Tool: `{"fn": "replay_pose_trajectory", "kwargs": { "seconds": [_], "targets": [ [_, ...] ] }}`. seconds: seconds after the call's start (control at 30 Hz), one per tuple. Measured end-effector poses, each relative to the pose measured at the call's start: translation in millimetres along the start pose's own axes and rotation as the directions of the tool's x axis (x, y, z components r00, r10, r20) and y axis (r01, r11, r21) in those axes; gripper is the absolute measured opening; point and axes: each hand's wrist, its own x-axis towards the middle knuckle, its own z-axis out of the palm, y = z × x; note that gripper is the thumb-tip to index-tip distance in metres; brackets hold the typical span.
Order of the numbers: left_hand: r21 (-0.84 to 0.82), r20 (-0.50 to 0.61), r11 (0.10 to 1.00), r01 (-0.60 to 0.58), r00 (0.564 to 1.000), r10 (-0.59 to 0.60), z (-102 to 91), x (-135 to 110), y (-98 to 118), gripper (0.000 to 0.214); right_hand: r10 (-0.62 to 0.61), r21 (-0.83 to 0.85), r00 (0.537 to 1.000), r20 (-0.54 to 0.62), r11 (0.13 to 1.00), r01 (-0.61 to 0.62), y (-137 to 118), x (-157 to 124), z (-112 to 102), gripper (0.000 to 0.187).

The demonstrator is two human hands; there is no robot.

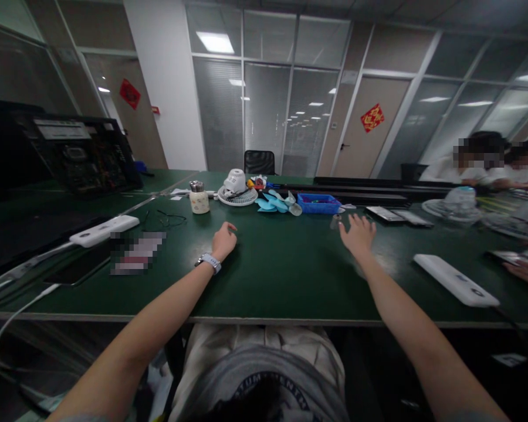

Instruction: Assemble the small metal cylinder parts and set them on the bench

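Note:
My left hand rests over the green table, wearing a wristwatch. Its fingers are loosely bent and partly hidden behind the hand, with nothing visible in them. My right hand is stretched forward with fingers spread and holds nothing. Just left of its fingertips stands a small clear object, too small to name. Beyond the hands lie light-blue fan blades, a blue tray with small parts in it, and a white fan body with its grille. A cream-coloured jar with a metallic lid is nearest beyond my left hand.
A white power strip, a dark phone and cables are at left, below an opened computer casing. Another white power strip lies at right, near flat devices. Co-workers sit at far right.

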Motion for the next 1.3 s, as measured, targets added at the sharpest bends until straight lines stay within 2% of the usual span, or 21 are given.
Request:
{"fn": "replay_pose_trajectory", "kwargs": {
  "seconds": [0.07,0.17,0.33,0.53,0.7,0.9,1.3],
  "targets": [
    [0.000,0.007,1.000,0.004,1.000,-0.004,-0.2,-0.1,0.1,0.029,0.079,-0.045,0.997,0.008,0.996,-0.078,22.2,0.7,0.9,0.057],
    [0.006,0.008,1.000,-0.002,1.000,0.002,-1.3,-0.4,0.4,0.028,0.145,-0.071,0.988,0.047,0.987,-0.142,34.1,-0.3,3.4,0.057],
    [0.008,0.016,1.000,-0.011,1.000,0.011,-3.3,-1.5,1.8,0.029,0.196,-0.086,0.977,0.083,0.978,-0.189,30.6,0.7,3.0,0.057],
    [0.018,0.024,1.000,-0.014,1.000,0.014,-3.5,-1.7,2.7,0.030,0.195,-0.074,0.976,0.096,0.979,-0.189,30.2,-0.4,1.1,0.055],
    [0.033,0.020,0.999,-0.012,1.000,0.012,-3.8,-2.0,2.4,0.030,0.223,-0.078,0.972,0.072,0.973,-0.218,29.3,-1.4,0.9,0.053],
    [0.037,0.018,0.999,-0.014,1.000,0.013,-5.0,-3.9,4.6,0.030,0.212,-0.067,0.977,-0.020,0.975,-0.213,27.4,-3.2,-0.6,0.053],
    [0.033,0.021,0.999,-0.018,1.000,0.017,-4.0,-3.2,3.8,0.028,0.265,-0.035,0.964,0.024,0.964,-0.264,21.4,-4.1,-5.2,0.052]
  ]
}}
